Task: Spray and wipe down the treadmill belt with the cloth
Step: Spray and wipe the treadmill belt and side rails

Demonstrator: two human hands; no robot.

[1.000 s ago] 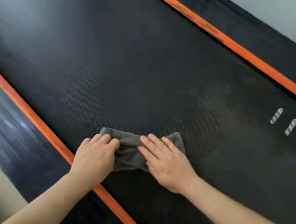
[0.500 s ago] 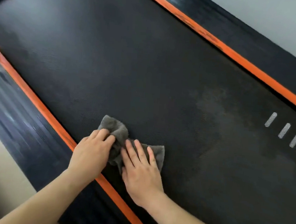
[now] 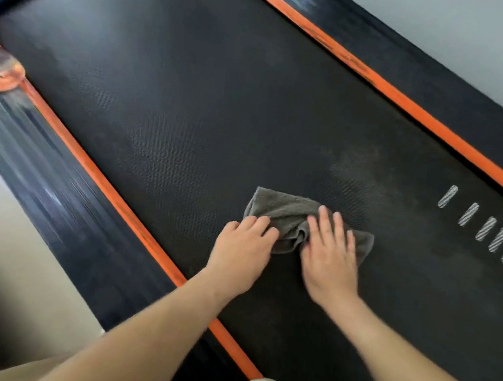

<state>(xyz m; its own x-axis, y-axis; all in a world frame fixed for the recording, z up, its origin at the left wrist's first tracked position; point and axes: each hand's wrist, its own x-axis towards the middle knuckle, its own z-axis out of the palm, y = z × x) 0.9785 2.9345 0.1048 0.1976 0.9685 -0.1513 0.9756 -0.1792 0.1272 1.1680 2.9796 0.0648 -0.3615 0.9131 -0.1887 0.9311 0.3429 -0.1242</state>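
Our left hand curls its fingers over the left end of the crumpled grey terry cloth, bunching it. Our right hand lies flat, fingers straight, pressing the other end down. The cloth sits on the black textured treadmill belt, nearer its left orange edge strip than its right, short of the white dash marks. We judge it light, soft and limp, prone to folding under on the grippy weave: best a gathered edge in one hand, a flat palm on top.
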